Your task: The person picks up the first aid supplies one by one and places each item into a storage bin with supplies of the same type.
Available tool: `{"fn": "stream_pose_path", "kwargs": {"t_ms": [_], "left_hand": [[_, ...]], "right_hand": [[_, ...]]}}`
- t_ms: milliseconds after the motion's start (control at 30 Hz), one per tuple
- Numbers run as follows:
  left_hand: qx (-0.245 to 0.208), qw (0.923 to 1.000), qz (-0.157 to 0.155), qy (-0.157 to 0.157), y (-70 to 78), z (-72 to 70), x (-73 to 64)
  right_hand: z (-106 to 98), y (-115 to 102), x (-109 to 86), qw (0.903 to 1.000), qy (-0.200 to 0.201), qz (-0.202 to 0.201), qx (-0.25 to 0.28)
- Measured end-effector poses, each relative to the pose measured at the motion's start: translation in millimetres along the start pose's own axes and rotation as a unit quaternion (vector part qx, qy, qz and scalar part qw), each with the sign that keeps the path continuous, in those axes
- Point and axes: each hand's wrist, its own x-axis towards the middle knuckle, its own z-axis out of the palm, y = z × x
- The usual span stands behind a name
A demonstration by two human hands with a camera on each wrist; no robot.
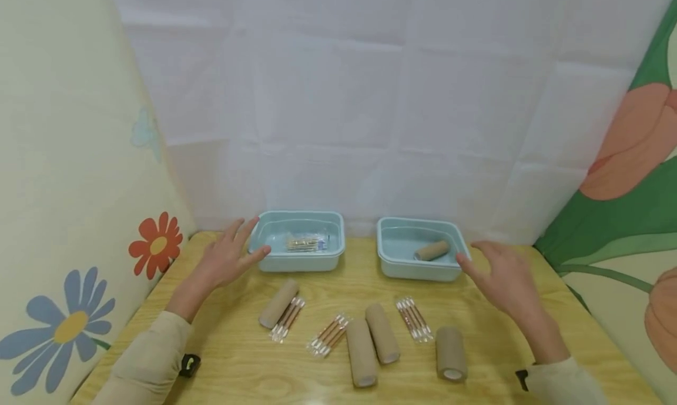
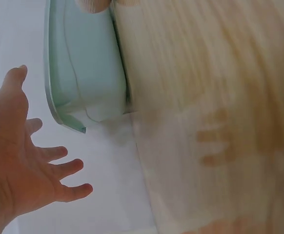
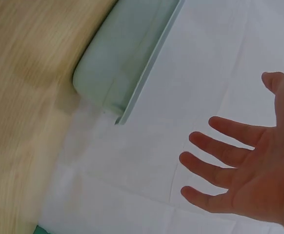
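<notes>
My left hand (image 1: 224, 259) is at the outer left side of a pale blue plastic bin (image 1: 298, 264), fingers spread and holding nothing; whether it touches the rim I cannot tell. Inside that bin lies a clear pack of cotton swabs (image 1: 307, 244). On the other side, my right hand (image 1: 502, 280) hovers by the right end of a second blue bin (image 1: 418, 270), which has a brown cardboard roll (image 1: 432, 251) in it. Both wrist views show the left hand (image 2: 30, 151) and right hand (image 3: 244, 170) with fingers apart, beside the bins.
Several brown rolls lie on the wooden table, including one at left (image 1: 279, 304), a pair in the middle (image 1: 362, 352) and one at right (image 1: 451, 349). Three clear swab packs (image 1: 414, 318) lie among them. A white sheet (image 1: 338, 99) hangs behind the bins.
</notes>
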Motion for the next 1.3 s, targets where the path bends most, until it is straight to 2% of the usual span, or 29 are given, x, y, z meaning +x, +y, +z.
{"fn": "stream_pose_path", "kwargs": {"t_ms": [100, 167, 333, 500, 700, 833, 1100, 1300], "left_hand": [[-0.038, 0.9993, -0.002, -0.007, -1.8, 3.7, 0.2], [-0.078, 0.9969, -0.003, -0.011, -3.7, 6.6, 1.2], [-0.172, 0.9846, -0.011, -0.025, -6.0, 14.3, 5.2], [-0.22, 0.9754, -0.017, -0.013, -4.7, 23.4, 10.2], [-0.246, 0.969, -0.024, 0.007, 0.1, 28.7, 9.5], [-0.259, 0.9654, -0.007, 0.025, 2.6, 26.8, 10.0], [-0.233, 0.9722, -0.021, 0.018, -0.5, 24.5, 7.7], [-0.215, 0.9763, -0.023, 0.017, 0.1, 26.8, 12.1]], "right_hand": [[3.5, -6.1, -4.4, 0.9996, -0.009, 0.005, 0.025], [5.3, -10.6, -7.0, 0.9988, -0.017, 0.014, 0.044], [11.1, -23.2, -11.7, 0.9956, -0.03, 0.011, 0.088], [20.8, -34.1, -15.3, 0.9918, -0.031, -0.017, 0.123], [34.2, -42.2, -18.2, 0.9813, -0.065, -0.033, 0.178], [39.7, -47.8, -17.0, 0.9732, -0.086, -0.041, 0.21], [55.5, -61.0, -17.8, 0.9672, -0.101, -0.07, 0.222], [64.9, -68.7, -23.1, 0.9663, -0.101, -0.066, 0.228]]}}
